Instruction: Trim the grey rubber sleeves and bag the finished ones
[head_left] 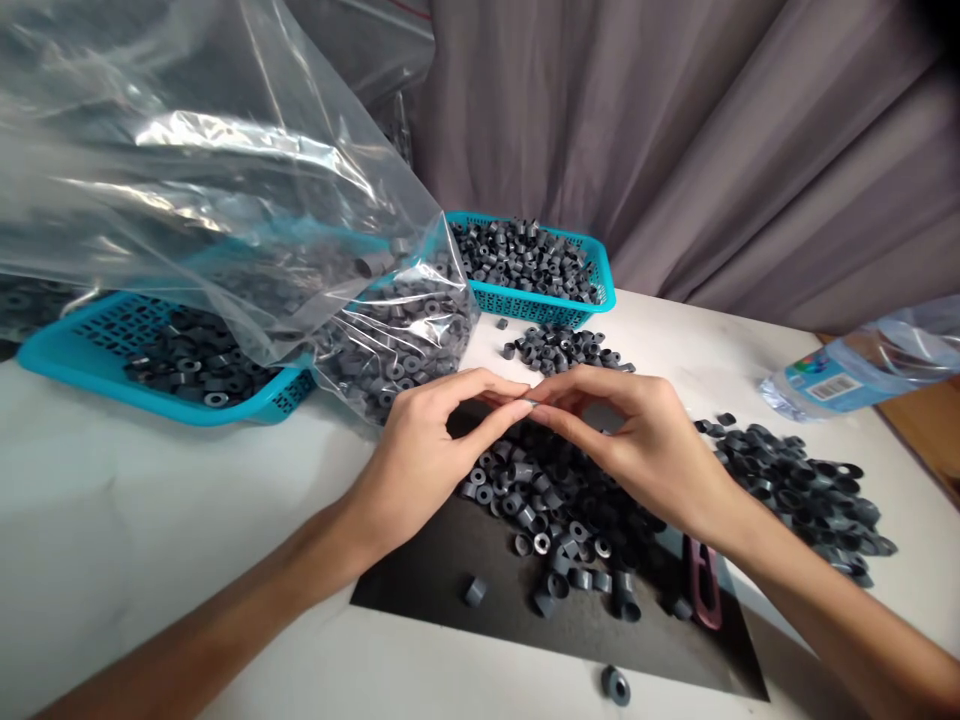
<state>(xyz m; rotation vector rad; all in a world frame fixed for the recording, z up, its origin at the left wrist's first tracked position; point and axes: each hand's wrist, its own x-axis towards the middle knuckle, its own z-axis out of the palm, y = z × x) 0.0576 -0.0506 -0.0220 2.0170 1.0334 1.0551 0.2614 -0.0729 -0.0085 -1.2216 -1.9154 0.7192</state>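
My left hand (pixel 431 440) and my right hand (pixel 637 435) meet fingertip to fingertip in the middle of the view. Both are closed in a pinch on a small grey piece (pixel 531 402), which the fingers hide almost wholly. Beneath them, a heap of short grey plastic rings and sleeves (pixel 525 490) lies on a dark flat mat (pixel 427 580). Some of these parts look like washers with a hole, others like little tubes. A pink-handled tool (pixel 703 585) rests on the mat below my right forearm; its kind is unclear.
A clear plastic bag (pixel 397 330) of grey parts bulges at the left. Two blue baskets (pixel 525 300) (pixel 157 400) hold more. Another pile (pixel 802 490) lies at the right, near a tilted water bottle (pixel 847 370). One loose ring (pixel 616 686) sits at the front. A curtain (pixel 600 120) hangs behind.
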